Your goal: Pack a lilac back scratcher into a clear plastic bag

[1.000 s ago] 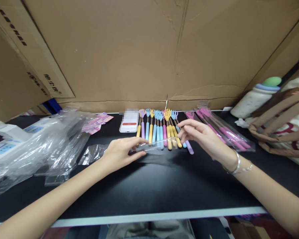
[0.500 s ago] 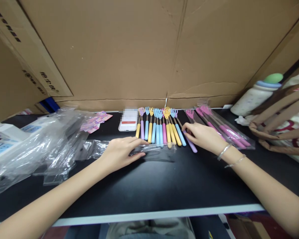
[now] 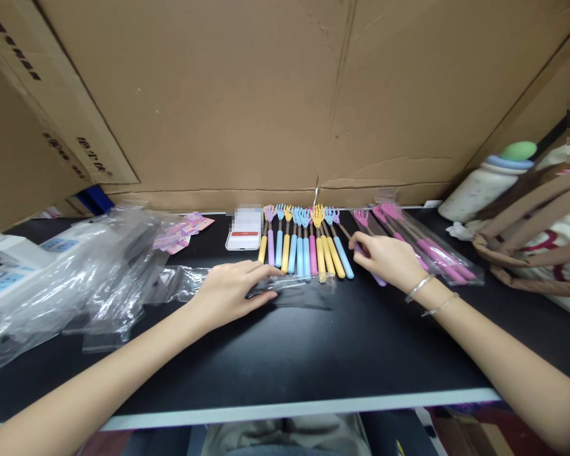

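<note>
Rear boundary: tall brown corrugated cardboard sheets (image 3: 247,95) stand along the back edge of the black table (image 3: 313,354). Left side: a loose heap of clear plastic bags (image 3: 76,278) partly covers a white device with pale blue keys (image 3: 9,266). Pink printed slips (image 3: 183,234) lie near a white box with a red stripe (image 3: 244,235). Right side: a white bottle with a green cap (image 3: 484,183) stands behind a cream bag with brown straps (image 3: 551,234).

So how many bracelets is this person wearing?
2, both on the right arm: one bracelet nearer the right hand, the other bracelet just behind it. Left wrist bare.
</note>
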Motion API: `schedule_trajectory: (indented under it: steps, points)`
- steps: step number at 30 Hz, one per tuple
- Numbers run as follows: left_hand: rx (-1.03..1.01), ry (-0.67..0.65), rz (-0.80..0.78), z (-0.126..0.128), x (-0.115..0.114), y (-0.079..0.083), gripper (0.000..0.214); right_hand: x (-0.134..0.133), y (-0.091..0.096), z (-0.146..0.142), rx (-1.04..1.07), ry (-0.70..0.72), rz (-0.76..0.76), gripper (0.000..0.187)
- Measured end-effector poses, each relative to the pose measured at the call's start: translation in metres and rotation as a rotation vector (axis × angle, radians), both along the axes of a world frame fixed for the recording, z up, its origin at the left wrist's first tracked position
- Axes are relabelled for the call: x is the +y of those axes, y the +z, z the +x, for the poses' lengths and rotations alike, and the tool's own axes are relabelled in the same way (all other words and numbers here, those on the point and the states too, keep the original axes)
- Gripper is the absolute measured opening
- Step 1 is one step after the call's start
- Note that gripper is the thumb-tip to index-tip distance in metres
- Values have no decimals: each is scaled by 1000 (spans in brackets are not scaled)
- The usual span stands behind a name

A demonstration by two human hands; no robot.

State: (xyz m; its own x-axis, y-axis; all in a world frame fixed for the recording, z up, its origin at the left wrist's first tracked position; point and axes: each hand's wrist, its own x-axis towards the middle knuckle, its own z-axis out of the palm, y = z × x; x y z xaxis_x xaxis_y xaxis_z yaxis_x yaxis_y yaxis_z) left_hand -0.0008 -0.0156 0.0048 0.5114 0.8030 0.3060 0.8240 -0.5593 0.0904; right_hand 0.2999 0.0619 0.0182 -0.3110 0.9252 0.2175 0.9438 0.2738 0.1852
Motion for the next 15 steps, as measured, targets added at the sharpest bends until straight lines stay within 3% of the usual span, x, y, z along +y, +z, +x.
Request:
schedule_trajectory:
  steps: [10, 15]
  points:
    - [59, -32, 118, -2, 0, -2, 26, 0, 11, 7, -17, -67, 126, 23]
    - [51, -33, 113, -2, 1, -3, 27, -1, 21, 11, 58, -101, 110, 22]
